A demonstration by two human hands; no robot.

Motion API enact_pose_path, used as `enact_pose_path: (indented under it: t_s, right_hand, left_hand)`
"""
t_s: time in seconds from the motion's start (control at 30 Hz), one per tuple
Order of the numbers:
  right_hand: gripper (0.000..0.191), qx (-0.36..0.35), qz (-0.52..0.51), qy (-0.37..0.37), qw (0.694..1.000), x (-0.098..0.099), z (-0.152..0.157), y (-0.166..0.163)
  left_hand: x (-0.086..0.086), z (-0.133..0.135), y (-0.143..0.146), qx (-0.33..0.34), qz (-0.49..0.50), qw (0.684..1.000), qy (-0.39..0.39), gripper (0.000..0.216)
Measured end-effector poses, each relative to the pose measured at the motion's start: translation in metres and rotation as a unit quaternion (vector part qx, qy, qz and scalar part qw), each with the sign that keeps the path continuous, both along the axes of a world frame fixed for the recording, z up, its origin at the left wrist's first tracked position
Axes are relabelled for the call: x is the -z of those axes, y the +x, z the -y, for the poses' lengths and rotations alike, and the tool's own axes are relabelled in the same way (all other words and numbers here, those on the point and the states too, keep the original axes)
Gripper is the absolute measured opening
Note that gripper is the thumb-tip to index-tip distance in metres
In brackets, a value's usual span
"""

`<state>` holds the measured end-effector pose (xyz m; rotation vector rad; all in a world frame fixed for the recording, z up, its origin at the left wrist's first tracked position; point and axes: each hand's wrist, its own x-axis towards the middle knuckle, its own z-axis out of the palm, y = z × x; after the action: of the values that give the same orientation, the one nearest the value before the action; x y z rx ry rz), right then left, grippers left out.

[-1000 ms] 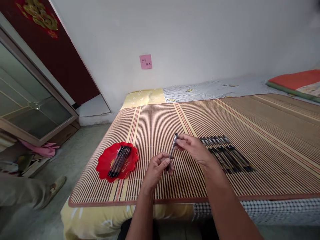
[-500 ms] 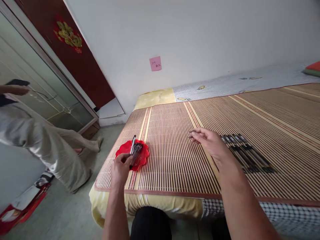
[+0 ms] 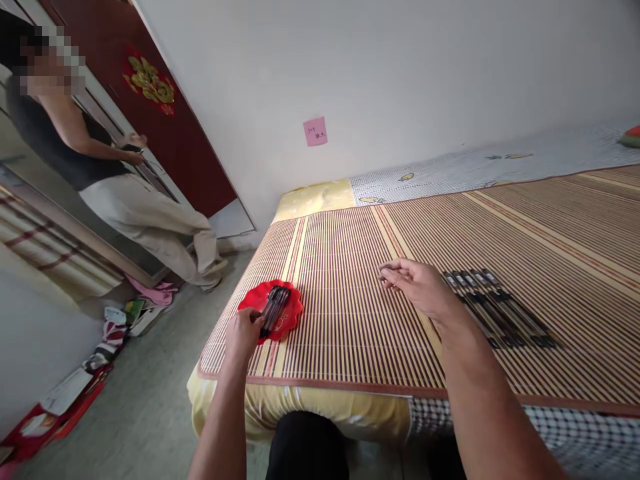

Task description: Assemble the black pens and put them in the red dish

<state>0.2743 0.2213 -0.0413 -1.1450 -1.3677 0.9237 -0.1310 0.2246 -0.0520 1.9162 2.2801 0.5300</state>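
My left hand (image 3: 243, 331) rests at the near rim of a red scalloped plate (image 3: 251, 301) close to the mat's left front corner. Its fingers are pinched on the near end of a black pen (image 3: 271, 313) that lies flat with several others on the plate. My right hand (image 3: 419, 285) hovers just above the striped bamboo mat (image 3: 345, 313) in the middle, fingers loosely stretched toward the left and holding nothing. Just right of that hand, a row of several black pens (image 3: 500, 308) lies side by side on the mat.
Another person (image 3: 100, 173) stands at the far left beside a dark red door (image 3: 165, 133), holding something small. Papers and clothes litter the floor (image 3: 110, 333) to the left of the bed. A pink note (image 3: 315, 131) is stuck to the wall. The bed's front edge runs close to my knees.
My left hand carried the pen from the middle over to the red plate and lowered it onto the pile. My right hand let go and stayed in place. The other person walked toward the door.
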Motion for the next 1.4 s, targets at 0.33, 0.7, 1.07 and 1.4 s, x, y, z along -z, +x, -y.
enact_pose_path:
  t_s: [0.33, 0.7, 1.07, 1.4]
  right_hand:
    - [0.031, -0.012, 0.019, -0.015, 1.000, -0.001, 0.001, -0.001]
    - [0.026, 0.105, -0.074, 0.055, 0.990, -0.014, 0.008, 0.000]
    - [0.020, 0.326, -0.374, 0.256, 0.830, -0.045, 0.036, 0.054]
    - [0.030, 0.311, -0.427, 0.264, 0.807, -0.042, 0.051, 0.088]
  left_hand:
    - [-0.001, 0.001, 0.003, 0.001, -0.041, 0.999, -0.009, 0.022]
    - [-0.012, 0.019, 0.024, 0.008, 0.001, 0.995, 0.098, 0.024]
    - [-0.005, 0.060, 0.182, 0.315, 0.218, 0.919, 0.093, 0.012]
    - [0.031, 0.038, 0.296, 0.482, 0.012, 0.875, 0.046, 0.041]
